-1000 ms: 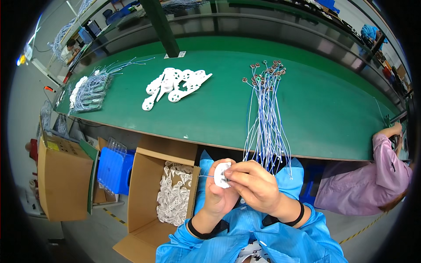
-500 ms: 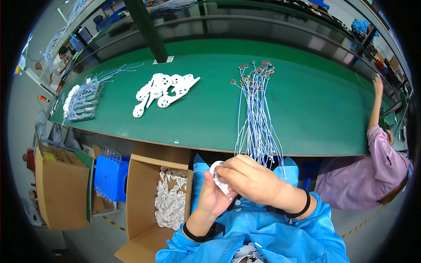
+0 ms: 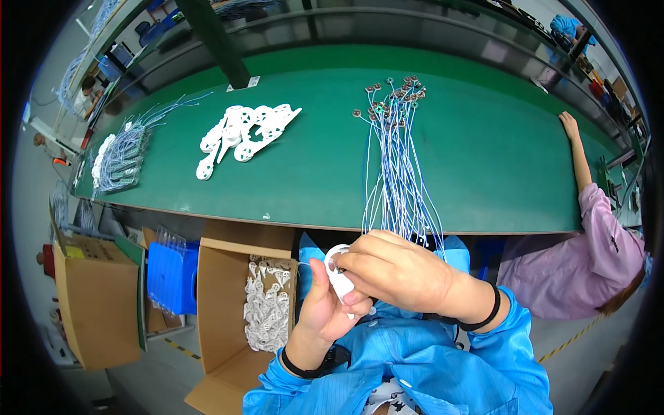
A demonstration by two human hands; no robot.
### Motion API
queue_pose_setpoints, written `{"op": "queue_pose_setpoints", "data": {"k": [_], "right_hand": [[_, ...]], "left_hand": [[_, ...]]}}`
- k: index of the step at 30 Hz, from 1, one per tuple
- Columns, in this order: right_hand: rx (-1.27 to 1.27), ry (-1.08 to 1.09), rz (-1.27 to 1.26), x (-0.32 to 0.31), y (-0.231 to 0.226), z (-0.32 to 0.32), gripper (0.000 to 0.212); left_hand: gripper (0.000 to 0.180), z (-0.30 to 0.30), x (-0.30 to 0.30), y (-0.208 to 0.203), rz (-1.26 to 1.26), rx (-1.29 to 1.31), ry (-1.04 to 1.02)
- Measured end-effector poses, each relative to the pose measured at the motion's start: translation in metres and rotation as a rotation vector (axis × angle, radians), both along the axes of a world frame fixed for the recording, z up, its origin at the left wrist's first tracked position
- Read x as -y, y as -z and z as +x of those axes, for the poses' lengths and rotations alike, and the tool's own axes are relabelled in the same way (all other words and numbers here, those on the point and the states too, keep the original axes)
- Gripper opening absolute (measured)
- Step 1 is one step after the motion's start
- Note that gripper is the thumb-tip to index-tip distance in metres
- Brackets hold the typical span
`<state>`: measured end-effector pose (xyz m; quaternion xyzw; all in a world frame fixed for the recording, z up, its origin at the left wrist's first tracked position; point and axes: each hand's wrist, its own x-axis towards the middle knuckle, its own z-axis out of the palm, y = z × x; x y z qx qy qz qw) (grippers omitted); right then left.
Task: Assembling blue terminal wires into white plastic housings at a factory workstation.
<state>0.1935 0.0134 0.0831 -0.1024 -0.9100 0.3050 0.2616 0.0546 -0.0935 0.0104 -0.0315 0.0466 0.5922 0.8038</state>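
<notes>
In front of my chest, my left hand grips a white plastic part with a round ring-like head and a narrower tail. My right hand bends over its round head, fingertips pinched at the opening on a small dark piece that is mostly hidden. A thin pale wire sticks out left of my left thumb. Just beyond my hands, a bundle of blue and white wires hangs over the table edge, small brown and green discs at its far ends. Similar white plastic parts lie heaped left of it.
The green table spans the view. A bagged wire bundle lies at its left end. Below stand an open cardboard box of white parts, a blue bin and another carton. A co-worker in pink sits at right.
My right fingers have shifted on the round head, and the white part is tilted a little differently. A thin wire now shows beside my left thumb. The whole view has shifted slightly.
</notes>
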Motion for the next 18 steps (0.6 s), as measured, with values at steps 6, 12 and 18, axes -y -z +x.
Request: {"op": "queue_pose_setpoints", "data": {"k": [6, 12, 18], "right_hand": [[0.114, -0.075, 0.044, -0.014, -0.011, 0.004, 0.038], [0.086, -0.088, -0.024, -0.022, -0.022, 0.005, 0.028], [0.048, -0.115, -0.028, -0.023, -0.017, 0.004, 0.023]], "left_hand": [[0.046, -0.002, -0.004, -0.007, -0.072, 0.103, 0.041], [0.047, 0.001, 0.000, 0.002, -0.035, 0.266, 0.092], [0.045, 0.002, 0.001, 0.005, -0.025, 0.275, 0.083]]}}
